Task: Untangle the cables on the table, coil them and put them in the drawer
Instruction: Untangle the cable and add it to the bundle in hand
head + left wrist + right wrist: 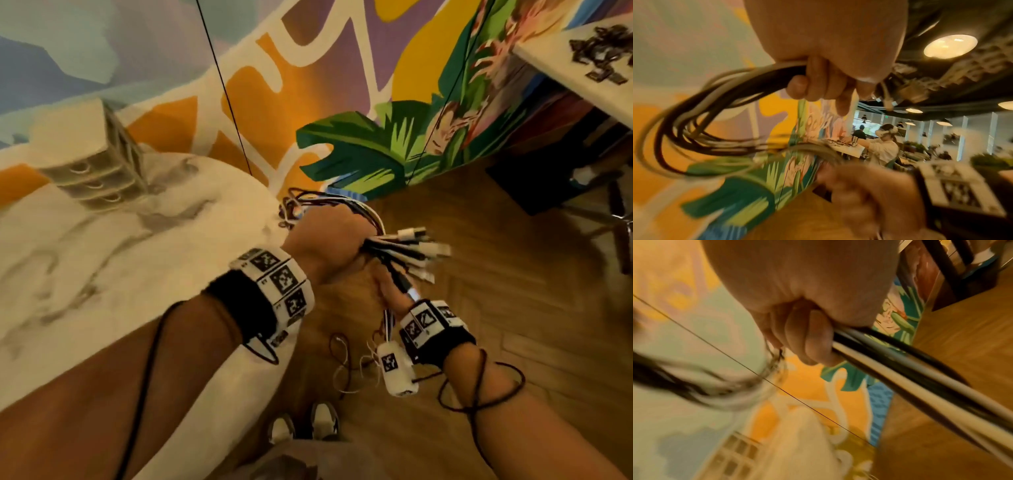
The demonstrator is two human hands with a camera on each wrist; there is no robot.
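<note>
A bundle of black and white cables (pixel 407 250) is in the air past the right edge of the marble table (pixel 102 257). My left hand (pixel 329 240) grips it in a fist, with the plug ends (pixel 431 248) fanning out to the right. The left wrist view shows the fingers (pixel 818 86) curled round the cables (pixel 694 121), which loop out to the left. Just below, my right hand (pixel 390 287) grips the hanging strands; its fingers (pixel 809 340) wrap round the cables (pixel 900 378). Loose ends (pixel 342 363) dangle towards the floor.
A small white drawer unit (pixel 92 164) stands at the back of the table, its drawers pushed in. Wooden floor (pixel 479 308) lies under my hands, my shoes (pixel 322 421) below. Another table (pixel 561 58) with dark small parts is top right, a dark chair (pixel 548 185) beneath it.
</note>
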